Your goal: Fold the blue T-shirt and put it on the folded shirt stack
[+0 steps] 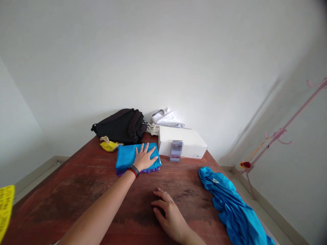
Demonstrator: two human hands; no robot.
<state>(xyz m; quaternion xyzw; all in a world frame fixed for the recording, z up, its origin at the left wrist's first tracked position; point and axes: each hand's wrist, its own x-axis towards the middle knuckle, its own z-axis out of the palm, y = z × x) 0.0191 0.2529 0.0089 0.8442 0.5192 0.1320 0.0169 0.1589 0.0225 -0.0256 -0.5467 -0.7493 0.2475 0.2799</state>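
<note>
Flat on a folded blue cloth [125,154] lies my left hand [145,158], fingers spread. Purple cloth [150,170] shows along the front edge beneath the blue one. A dark band and a red one circle my left wrist. My right hand [170,216] rests low over the bare wood of the table [102,197], fingers slightly curled and apart, with nothing in it. To its right, a crumpled blue garment [230,200] with a small white mark stretches along the table's right side.
At the back are a black backpack [117,127], a yellow item [109,146], a white box [184,137], white cloth items [166,117] and a small blurred box [175,150]. A pink stand [281,131] is beyond the right edge. Yellow material [5,209] shows at far left.
</note>
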